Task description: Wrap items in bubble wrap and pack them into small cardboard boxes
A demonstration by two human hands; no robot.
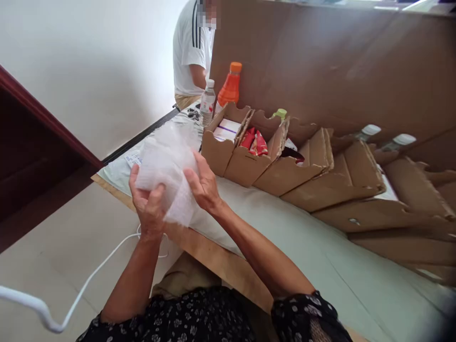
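A crumpled, see-through white piece of bubble wrap (166, 164) is held up between my two hands, over the near left end of the table. My left hand (147, 209) grips its lower left part, thumb in front and fingers behind. On its right side, my right hand (204, 184) is closed on the edge with the thumb towards me. Whether anything lies inside the folds I cannot tell. Behind the wrap, a small printed packet (133, 157) lies partly covered on the table.
A row of cardboard bins (245, 166) runs along the table (278, 213), some with boxes or red packets. Behind the wrap stand a clear water bottle (207, 104) and an orange bottle (230, 85). Another person (192, 52) sits beyond. A white cable (89, 280) hangs at left.
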